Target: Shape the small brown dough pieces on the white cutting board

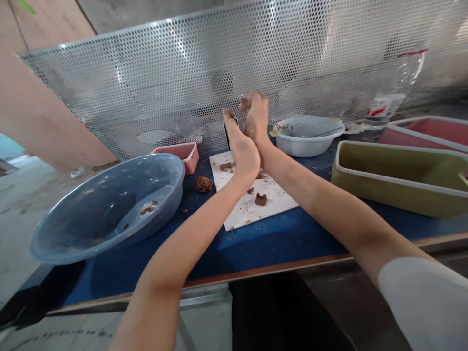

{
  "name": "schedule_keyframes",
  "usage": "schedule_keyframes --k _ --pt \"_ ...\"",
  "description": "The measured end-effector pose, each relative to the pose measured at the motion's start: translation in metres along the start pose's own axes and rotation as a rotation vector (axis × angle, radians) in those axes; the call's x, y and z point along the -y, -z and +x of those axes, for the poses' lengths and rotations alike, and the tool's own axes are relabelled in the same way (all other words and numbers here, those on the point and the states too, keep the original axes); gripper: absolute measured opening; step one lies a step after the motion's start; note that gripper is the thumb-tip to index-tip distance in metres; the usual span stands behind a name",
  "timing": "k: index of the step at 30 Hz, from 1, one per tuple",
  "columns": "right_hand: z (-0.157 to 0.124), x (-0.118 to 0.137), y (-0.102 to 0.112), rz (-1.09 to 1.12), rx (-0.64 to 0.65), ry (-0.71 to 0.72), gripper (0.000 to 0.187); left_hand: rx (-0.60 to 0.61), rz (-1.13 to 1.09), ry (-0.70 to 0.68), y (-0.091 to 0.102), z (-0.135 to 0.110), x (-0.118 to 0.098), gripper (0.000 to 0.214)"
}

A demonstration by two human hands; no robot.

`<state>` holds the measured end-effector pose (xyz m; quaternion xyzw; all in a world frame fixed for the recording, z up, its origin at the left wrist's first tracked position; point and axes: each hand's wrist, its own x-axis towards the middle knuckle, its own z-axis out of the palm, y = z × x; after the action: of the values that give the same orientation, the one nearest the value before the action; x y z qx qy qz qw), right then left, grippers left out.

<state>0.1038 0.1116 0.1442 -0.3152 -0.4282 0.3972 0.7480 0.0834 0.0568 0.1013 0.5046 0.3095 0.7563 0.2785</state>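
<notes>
Both hands are raised over a white board, with their wrists crossed close together and the palms turned toward each other. My left hand is seen edge-on with its fingers stretched out. My right hand has loosely bent fingers, smeared by motion and marked with brown. Whether anything lies between the palms is hidden. A thin dark object shows behind my left hand. On the board lie a small brown clay piece with two knobs, a short brown clay bar and crumbs.
A large blue basin stands left, beside a pink tray and a brown lump. To the right are a white bowl, a green trough, a pink trough and a plastic bottle. Perforated metal forms the back.
</notes>
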Motion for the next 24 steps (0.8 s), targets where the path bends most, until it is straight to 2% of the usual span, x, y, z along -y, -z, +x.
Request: schedule_keyframes --k 4,7,10,13,15,19,21,24 --pt "0.017 0.027 0.02 0.039 -0.125 0.045 0.015 0.117 0.136 0.009 -0.027 -0.019 -0.001 0.063" --pt "0.024 0.034 0.026 0.088 -0.209 0.109 0.023 0.14 0.256 -0.034 -0.034 -0.049 -0.01 0.071" --pt "0.033 0.037 0.032 0.116 -0.287 0.198 0.033 0.144 0.326 0.0 -0.039 -0.084 -0.018 0.072" --pt "0.042 0.039 0.038 0.117 -0.34 0.237 0.036 0.204 0.343 0.015 -0.044 -0.103 -0.02 0.073" --pt "0.045 0.04 0.04 0.086 -0.296 0.224 0.035 0.212 0.336 0.061 -0.047 -0.102 -0.018 0.07" --pt "0.039 0.038 0.034 0.029 -0.119 0.19 0.022 0.096 0.276 0.141 -0.049 -0.081 -0.013 0.069" --pt "0.034 0.037 0.027 0.017 -0.027 0.128 0.019 0.04 0.212 0.119 -0.047 -0.066 -0.008 0.059" --pt "0.027 0.035 0.014 -0.005 0.108 0.019 0.028 0.054 0.118 0.076 -0.039 -0.034 0.001 0.055"
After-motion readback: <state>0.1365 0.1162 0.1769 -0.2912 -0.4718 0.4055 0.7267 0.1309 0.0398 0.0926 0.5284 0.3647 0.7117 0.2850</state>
